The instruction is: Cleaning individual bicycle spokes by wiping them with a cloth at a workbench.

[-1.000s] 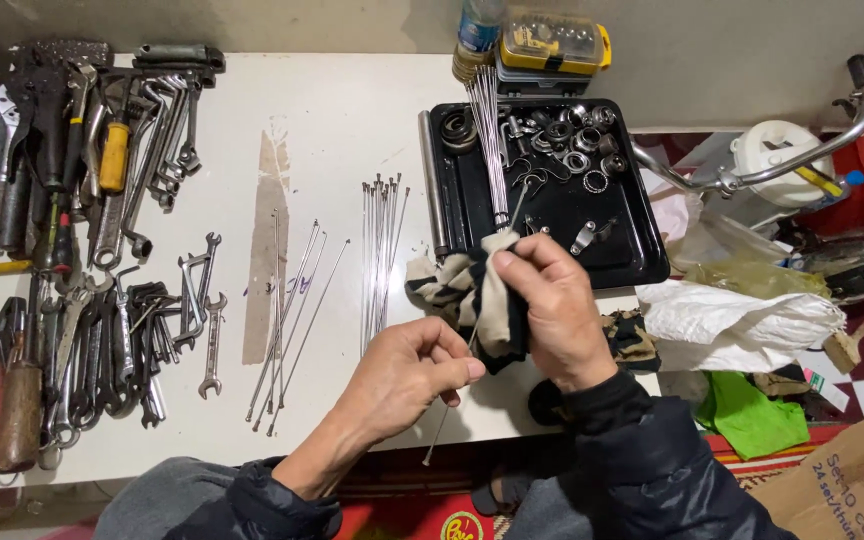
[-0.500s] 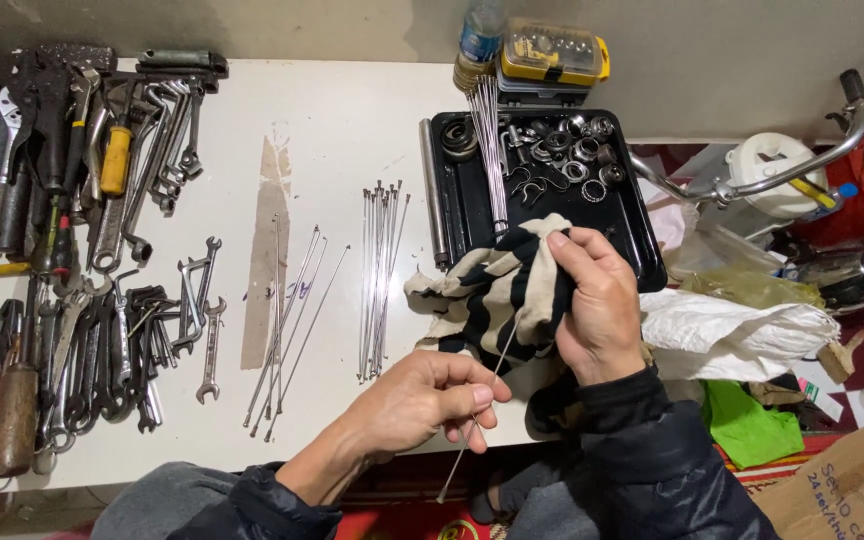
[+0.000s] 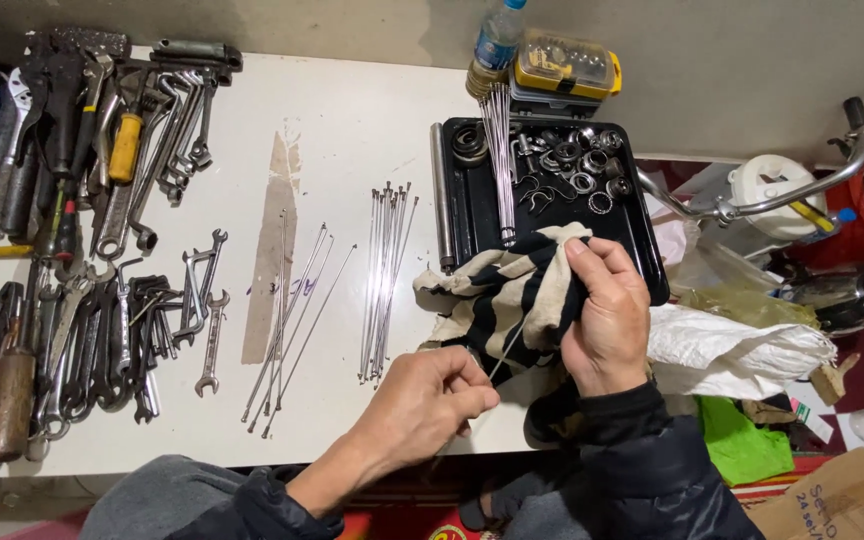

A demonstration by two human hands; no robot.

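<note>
My right hand [image 3: 607, 315] clutches a striped black and cream rag [image 3: 507, 285] at the near edge of the white table [image 3: 352, 140]. My left hand [image 3: 432, 400] pinches the end of a thin metal spoke [image 3: 504, 352] that runs up into the rag. A neat bundle of spokes [image 3: 384, 275] lies left of the rag. More loose spokes [image 3: 292, 325] are fanned out further left.
A black tray [image 3: 632, 225] with bearings, rings and a bunch of spokes sits behind the rag. Wrenches, pliers and screwdrivers [image 3: 102, 230] cover the table's left side. A bottle [image 3: 497, 40] and yellow parts box [image 3: 564, 65] stand at the back. Handlebars [image 3: 782, 190] and bags crowd the right.
My right hand has opened the rag out over the tray's edge. My left hand has drawn the spoke down toward me, out of the rag.
</note>
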